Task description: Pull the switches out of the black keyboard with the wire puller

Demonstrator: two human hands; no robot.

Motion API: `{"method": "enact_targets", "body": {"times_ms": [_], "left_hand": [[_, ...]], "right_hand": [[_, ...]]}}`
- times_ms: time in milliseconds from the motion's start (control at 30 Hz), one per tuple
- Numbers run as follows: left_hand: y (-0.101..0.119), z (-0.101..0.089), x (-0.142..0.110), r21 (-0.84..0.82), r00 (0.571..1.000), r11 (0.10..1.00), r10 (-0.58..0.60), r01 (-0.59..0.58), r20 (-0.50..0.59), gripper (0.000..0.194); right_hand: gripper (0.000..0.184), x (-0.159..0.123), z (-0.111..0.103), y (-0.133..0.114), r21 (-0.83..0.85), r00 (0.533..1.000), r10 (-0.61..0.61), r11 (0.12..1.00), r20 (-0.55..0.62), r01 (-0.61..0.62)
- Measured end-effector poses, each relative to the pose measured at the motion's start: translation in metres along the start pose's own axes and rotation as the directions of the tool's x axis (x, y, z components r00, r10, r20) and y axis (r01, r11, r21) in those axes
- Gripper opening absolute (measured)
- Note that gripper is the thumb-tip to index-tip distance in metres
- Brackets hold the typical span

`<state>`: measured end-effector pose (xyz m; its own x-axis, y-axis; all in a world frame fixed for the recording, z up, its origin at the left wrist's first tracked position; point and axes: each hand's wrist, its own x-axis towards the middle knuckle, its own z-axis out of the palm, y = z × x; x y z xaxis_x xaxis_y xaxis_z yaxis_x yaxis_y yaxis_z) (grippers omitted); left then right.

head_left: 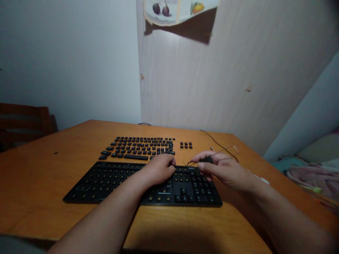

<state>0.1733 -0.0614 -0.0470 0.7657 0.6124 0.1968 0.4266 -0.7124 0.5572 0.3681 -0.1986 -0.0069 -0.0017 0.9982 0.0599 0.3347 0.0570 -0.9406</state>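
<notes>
A black keyboard [182,203] lies across the near part of the table. Most of its left and middle section is stripped of keycaps, showing small brownish switches, while arrow keys and number-pad keys are still fitted. Over its upper middle, my left hand [160,169] is closed with curled fingers; whatever they may hold is hidden. My right hand [222,165], above the number pad, grips a dark keycap puller [206,160] with thin wire loops sticking out. Behind the keyboard, loose black keycaps [136,157] are laid out in keyboard order.
The wooden table [66,144] meets the wall at the back. A black cable [218,143] runs along the right rear, and a small dark piece [55,153] lies far left. A wooden chair [23,118] stands at left; bedding [312,178] shows at right.
</notes>
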Motion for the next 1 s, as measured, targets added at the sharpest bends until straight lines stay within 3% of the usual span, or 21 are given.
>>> {"method": "enact_targets", "body": {"times_ms": [167, 267, 400, 1000], "left_hand": [[0.002, 0.0, -0.001, -0.002, 1.0, 1.0, -0.011, 0.011, -0.018, 0.015], [0.001, 0.001, -0.002, 0.001, 1.0, 1.0, -0.008, 0.008, -0.024, 0.014], [-0.003, 0.003, -0.001, 0.018, 0.999, 0.999, 0.028, -0.028, -0.031, 0.012], [-0.001, 0.002, -0.002, 0.055, 1.0, 0.998, 0.024, -0.024, -0.003, 0.013]], "right_hand": [[0.024, -0.005, 0.015, 0.004, -0.032, 0.988, 0.006, 0.999, 0.155, -0.001], [0.024, -0.005, 0.019, 0.005, -0.151, 0.973, -0.077, 0.982, 0.218, 0.112], [0.027, -0.004, 0.024, 0.003, -0.244, 0.955, -0.181, 0.94, 0.233, 0.238], [0.022, -0.008, 0.041, -0.006, -0.429, 0.942, -0.159, 0.858, 0.296, 0.28]]}}
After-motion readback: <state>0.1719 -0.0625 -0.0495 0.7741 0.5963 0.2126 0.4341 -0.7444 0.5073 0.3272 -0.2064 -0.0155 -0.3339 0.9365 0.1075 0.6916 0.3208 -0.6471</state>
